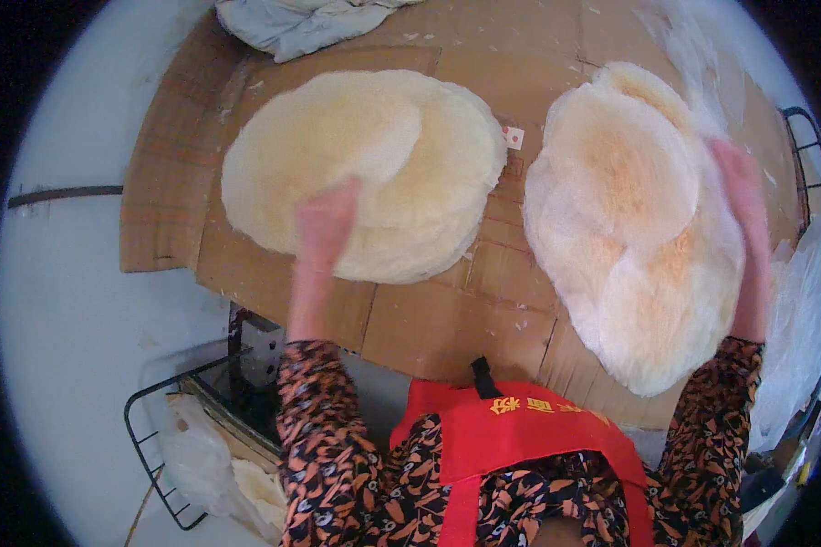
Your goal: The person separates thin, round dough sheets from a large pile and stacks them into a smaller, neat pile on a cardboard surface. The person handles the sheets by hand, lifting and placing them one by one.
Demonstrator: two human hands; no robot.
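Note:
Two piles of thin round flatbreads lie on cardboard in front of me. The left pile (376, 137) is pale, and its top flatbread reaches off to the left. Blurred and with fingers bent, my left hand (328, 215) is over the near edge of that top bread; whether it pinches the bread is not clear. The right pile (629, 205) is browner in the middle, with breads overlapping unevenly towards me. My right hand (739, 171), also blurred, is at the right edge of this pile, its fingertips hard to make out.
Flattened cardboard (451, 328) covers the work surface. A whitish cloth (308, 24) lies at the far left, and clear plastic sheeting (793, 342) hangs at the right. Below left, a black wire rack (150, 451) stands beside plastic-wrapped flatbread (260, 489). A small printed card (513, 137) lies between the piles.

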